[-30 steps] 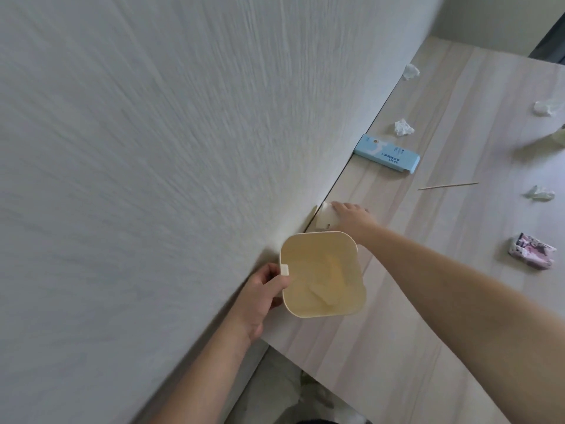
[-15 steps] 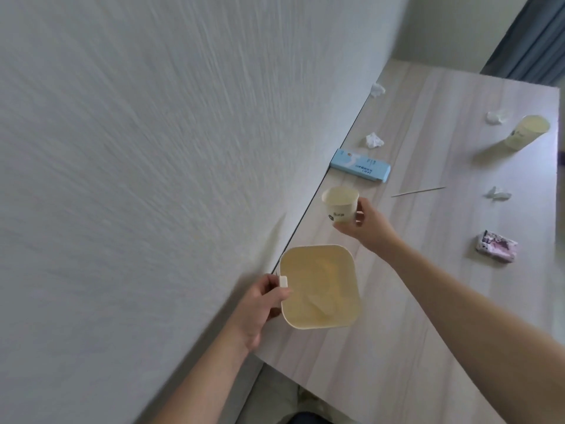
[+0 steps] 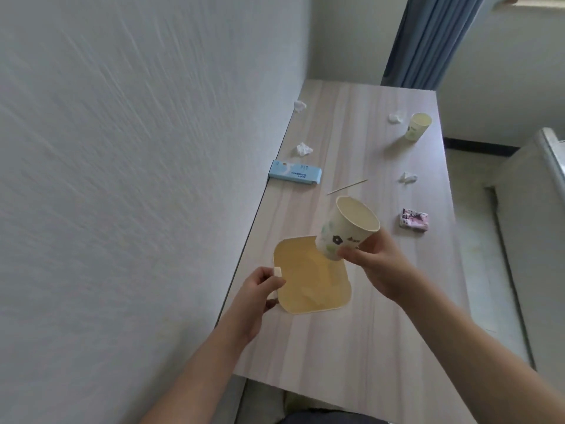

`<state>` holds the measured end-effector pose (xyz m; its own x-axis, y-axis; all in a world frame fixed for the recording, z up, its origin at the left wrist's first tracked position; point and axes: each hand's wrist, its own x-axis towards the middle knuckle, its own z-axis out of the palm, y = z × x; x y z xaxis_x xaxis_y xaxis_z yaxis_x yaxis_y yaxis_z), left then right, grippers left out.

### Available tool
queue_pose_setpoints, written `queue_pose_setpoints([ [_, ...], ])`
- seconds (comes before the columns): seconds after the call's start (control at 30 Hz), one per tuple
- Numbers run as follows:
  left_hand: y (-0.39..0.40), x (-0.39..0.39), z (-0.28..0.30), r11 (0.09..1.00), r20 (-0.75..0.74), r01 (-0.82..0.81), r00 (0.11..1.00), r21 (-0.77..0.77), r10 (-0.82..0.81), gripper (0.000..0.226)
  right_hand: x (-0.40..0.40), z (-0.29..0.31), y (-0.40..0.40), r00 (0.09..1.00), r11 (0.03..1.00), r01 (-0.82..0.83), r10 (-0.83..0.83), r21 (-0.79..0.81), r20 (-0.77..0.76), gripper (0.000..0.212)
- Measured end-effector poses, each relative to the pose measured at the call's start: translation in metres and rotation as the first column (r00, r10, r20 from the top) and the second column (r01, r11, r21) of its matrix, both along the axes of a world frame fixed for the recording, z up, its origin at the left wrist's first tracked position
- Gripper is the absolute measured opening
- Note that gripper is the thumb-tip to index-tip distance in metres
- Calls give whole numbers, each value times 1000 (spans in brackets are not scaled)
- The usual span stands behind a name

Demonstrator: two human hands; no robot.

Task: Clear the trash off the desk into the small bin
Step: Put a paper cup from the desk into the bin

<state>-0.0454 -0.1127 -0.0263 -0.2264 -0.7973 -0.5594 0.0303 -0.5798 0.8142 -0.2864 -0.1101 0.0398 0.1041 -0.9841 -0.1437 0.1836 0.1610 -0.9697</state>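
A small cream-yellow bin [image 3: 305, 280] stands on the wooden desk [image 3: 351, 332] near the wall, seen from above. My left hand [image 3: 260, 290] grips its left rim. My right hand [image 3: 376, 264] holds a paper cup [image 3: 345, 228] with a flower print, tilted, its base over the bin's far right corner. Still lying on the desk are several crumpled tissues [image 3: 304, 149], a thin wooden stick [image 3: 347, 187], a light blue box [image 3: 295, 172], a pink wrapped packet [image 3: 413, 220] and a second paper cup [image 3: 418, 126].
A white textured wall [image 3: 137, 179] runs along the desk's left edge. A blue curtain [image 3: 428, 41] hangs behind the far end. A pale cabinet or appliance [image 3: 538, 209] stands to the right across a strip of floor.
My right hand has lifted the paper cup from beside the wall and carried it back over the bin's far corner. My left hand has kept its hold on the rim. The camera has tilted up.
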Motion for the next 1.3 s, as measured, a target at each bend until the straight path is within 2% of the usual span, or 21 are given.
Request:
queue_pose_setpoints([
  [0.1,-1,-12,-2,1000,-15,19,1000,11,-19,23,-5,2,21,995,996,63,-68,58,74,97],
  [0.17,0,-21,-3,999,-28,39,999,16,-39,27,-6,2,33,992,992,98,-104,85,66,105],
  [0.4,13,-52,-8,986,-35,169,985,4,-169,35,-17,4,72,955,982,180,-159,64,-251,85],
  [0.47,18,-61,-9,978,-31,210,977,0,-210,37,-24,5,83,900,980,189,-150,55,-410,75],
  [0.57,27,-73,-8,964,-18,266,964,-14,-267,43,-33,10,100,772,982,188,-140,13,-621,77],
  [0.67,37,-85,-2,947,1,319,948,-41,-320,44,-42,13,116,650,986,166,-118,-11,-751,83],
  [0.77,50,-100,7,929,14,360,933,-87,-360,41,-46,13,132,535,993,108,-22,42,-845,83],
  [0.93,83,-125,17,890,66,414,910,-193,-409,59,-47,12,165,411,985,84,104,151,-906,79],
  [1.1,117,-148,24,874,82,447,894,-191,-440,54,-61,0,189,213,970,94,200,224,-956,72],
  [1.23,141,-161,31,873,103,451,893,-187,-439,50,-71,-6,199,185,944,46,312,326,-932,86],
  [1.3,151,-165,34,876,106,446,895,-183,-434,51,-79,-4,202,217,925,15,369,381,-904,86],
])
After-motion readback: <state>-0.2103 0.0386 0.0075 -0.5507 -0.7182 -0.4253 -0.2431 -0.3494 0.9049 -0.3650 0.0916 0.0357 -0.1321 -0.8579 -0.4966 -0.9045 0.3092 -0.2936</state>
